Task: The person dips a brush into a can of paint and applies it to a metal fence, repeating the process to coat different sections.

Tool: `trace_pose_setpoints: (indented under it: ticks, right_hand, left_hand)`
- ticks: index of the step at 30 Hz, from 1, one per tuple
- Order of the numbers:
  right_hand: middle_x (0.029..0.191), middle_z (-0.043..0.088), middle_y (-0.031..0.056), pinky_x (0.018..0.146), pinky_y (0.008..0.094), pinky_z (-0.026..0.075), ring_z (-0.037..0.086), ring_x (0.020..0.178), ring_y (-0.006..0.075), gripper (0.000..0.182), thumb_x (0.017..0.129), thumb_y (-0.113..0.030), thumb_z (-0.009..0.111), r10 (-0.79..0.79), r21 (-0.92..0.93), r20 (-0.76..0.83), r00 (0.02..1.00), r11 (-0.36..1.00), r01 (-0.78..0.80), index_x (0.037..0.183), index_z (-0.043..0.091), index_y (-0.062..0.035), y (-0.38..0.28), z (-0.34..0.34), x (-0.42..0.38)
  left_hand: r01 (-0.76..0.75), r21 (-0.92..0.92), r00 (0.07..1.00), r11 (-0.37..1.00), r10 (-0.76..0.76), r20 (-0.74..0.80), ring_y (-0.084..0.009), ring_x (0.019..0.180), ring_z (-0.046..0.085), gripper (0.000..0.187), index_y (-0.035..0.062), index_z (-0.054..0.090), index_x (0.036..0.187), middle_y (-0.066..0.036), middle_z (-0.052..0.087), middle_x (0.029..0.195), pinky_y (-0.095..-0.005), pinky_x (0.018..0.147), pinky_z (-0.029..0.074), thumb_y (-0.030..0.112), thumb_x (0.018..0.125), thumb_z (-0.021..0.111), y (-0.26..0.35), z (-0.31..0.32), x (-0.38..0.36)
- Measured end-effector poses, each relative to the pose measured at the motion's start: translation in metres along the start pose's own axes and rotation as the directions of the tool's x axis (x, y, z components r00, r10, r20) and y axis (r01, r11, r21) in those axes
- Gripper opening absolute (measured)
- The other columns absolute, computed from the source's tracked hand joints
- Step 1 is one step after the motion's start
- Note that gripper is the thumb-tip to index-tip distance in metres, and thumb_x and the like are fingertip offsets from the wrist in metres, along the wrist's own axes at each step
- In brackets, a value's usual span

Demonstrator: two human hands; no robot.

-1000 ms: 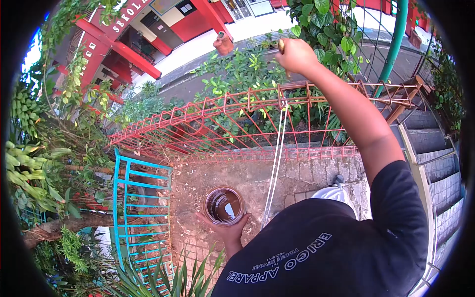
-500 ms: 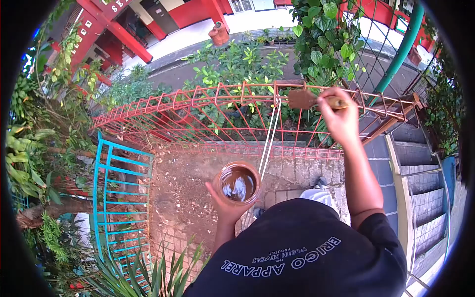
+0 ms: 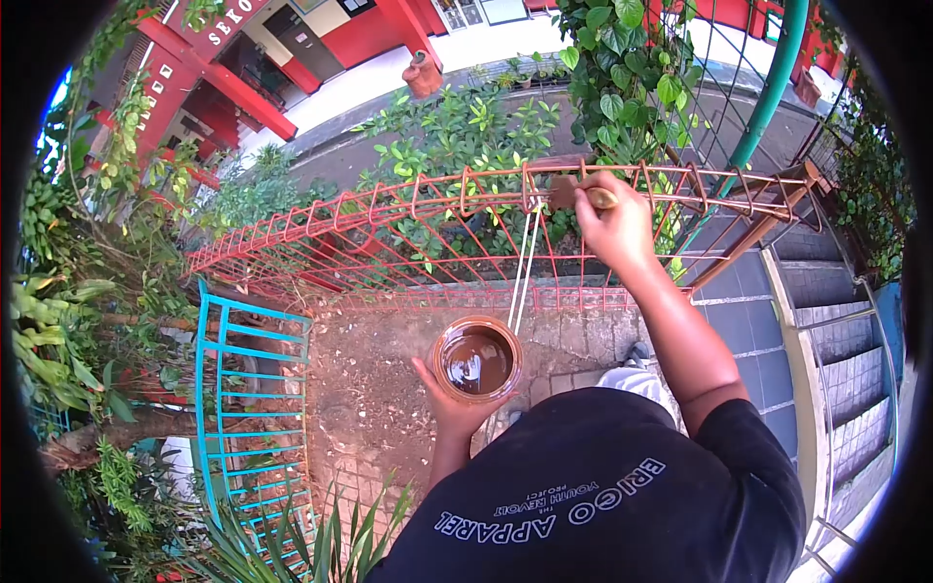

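My left hand (image 3: 457, 410) is wrapped round a clear round jar of brown paint (image 3: 476, 360), held upright in front of my body. My right hand (image 3: 622, 225) grips a paintbrush (image 3: 604, 198) by its short handle. Brown coats the brush head, which points left and overlaps the top rail of the wire fence (image 3: 418, 194). Close to the bristles, a white cord (image 3: 526, 262) is tied to the rail and hangs down toward the ground. The fence is red on the left and browner toward the right.
A turquoise metal gate (image 3: 255, 389) stands to my left. Leafy vines (image 3: 622, 87) climb by a green pole (image 3: 773, 97) beyond the fence. Steps (image 3: 844, 389) with a handrail lie on the right. Spiky leaves (image 3: 301, 534) rise at lower left, and shrubs (image 3: 457, 136) grow behind the fence.
My right hand has moved left along the top rail with the paintbrush, bringing its head near the cord knot. The jar stays in my left hand, and the view has shifted slightly.
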State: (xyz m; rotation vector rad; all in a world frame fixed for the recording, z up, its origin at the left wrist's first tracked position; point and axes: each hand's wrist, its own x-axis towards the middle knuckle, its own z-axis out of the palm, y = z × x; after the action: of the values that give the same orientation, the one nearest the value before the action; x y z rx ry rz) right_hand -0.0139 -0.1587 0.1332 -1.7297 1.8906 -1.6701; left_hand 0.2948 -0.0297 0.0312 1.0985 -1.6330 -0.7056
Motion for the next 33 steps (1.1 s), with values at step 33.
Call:
trace_pose_setpoints:
  ticks: [33]
  right_hand:
    - [0.099,0.069,0.0135,0.077,0.0338,0.063,0.073,0.09,0.0249,0.012,0.098,-0.003,0.062,0.643,0.924,0.23,0.73,0.092,-0.372,0.109,0.056,-0.0026,0.06,0.058,-0.095]
  left_hand:
    - [0.211,0.066,0.975,0.975,-0.205,-0.083,-0.0308,0.143,0.039,0.167,0.0123,-0.024,0.157,-0.016,0.028,0.159,-0.048,0.118,0.036,0.017,0.05,0.103,0.021,-0.035,-0.021]
